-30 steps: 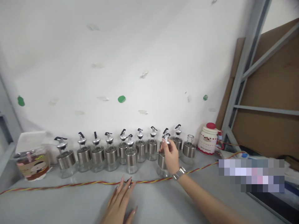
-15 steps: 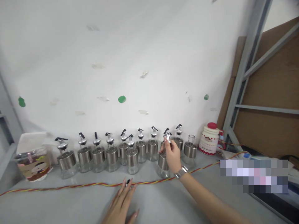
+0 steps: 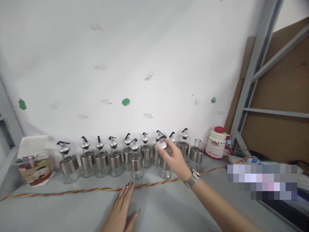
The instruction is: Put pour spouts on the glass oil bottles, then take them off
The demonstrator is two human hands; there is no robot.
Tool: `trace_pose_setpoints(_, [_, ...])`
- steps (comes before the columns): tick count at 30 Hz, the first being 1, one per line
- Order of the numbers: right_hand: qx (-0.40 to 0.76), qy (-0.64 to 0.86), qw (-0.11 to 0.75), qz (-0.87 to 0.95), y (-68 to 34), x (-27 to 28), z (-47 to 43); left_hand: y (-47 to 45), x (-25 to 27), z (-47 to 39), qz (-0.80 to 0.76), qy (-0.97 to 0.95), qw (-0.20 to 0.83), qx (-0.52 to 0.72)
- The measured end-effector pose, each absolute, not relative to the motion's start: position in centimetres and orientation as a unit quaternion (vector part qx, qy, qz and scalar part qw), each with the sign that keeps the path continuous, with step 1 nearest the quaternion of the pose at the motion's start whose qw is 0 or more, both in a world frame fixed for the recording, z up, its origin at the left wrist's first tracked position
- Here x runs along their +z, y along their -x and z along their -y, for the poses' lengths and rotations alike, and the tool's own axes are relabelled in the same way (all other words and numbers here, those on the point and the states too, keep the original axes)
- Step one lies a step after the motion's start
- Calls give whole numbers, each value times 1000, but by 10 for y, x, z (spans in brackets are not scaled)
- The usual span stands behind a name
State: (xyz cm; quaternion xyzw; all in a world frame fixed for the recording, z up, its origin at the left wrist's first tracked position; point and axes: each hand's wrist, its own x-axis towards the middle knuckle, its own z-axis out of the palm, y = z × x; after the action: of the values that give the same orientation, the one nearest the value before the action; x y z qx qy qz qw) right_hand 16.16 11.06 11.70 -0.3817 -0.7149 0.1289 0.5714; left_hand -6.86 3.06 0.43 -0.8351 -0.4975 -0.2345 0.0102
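Note:
My right hand (image 3: 175, 160) is closed around a silver pourer top (image 3: 162, 143), blurred and tilted left. It is above a glass bottle with a steel band (image 3: 166, 170); whether the two touch, I cannot tell. My left hand (image 3: 120, 203) lies on the grey tabletop with its fingers stretched out. Under its fingertips is a small black piece (image 3: 128, 185), mostly hidden. Just beyond that hand stands a bottle with a silver and black pourer (image 3: 136, 164). To the right is a similar bottle without a pourer (image 3: 196, 155).
Several pourer-topped bottles (image 3: 101, 159) line the white wall (image 3: 169, 58). A twisted red and yellow cord (image 3: 82, 191) crosses the table (image 3: 72, 212). At the left is a plastic tub (image 3: 36, 169); at the right, a cream jar with a red lid (image 3: 216, 144) near a metal frame (image 3: 243, 96).
My right hand has shifted slightly left and tipped the pourer top leftward. The bottle beneath has moved a little left. My left hand has slid slightly left.

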Motion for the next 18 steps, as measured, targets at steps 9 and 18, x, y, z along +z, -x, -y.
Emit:
trace_pose_setpoints(9, [117, 304, 450, 831, -139, 107, -93, 71, -10, -33, 512, 819, 16, -259])
trace_pose_setpoints(18, [92, 466, 718, 509, -208, 87, -171, 66, 1, -30, 468, 865, 44, -178])
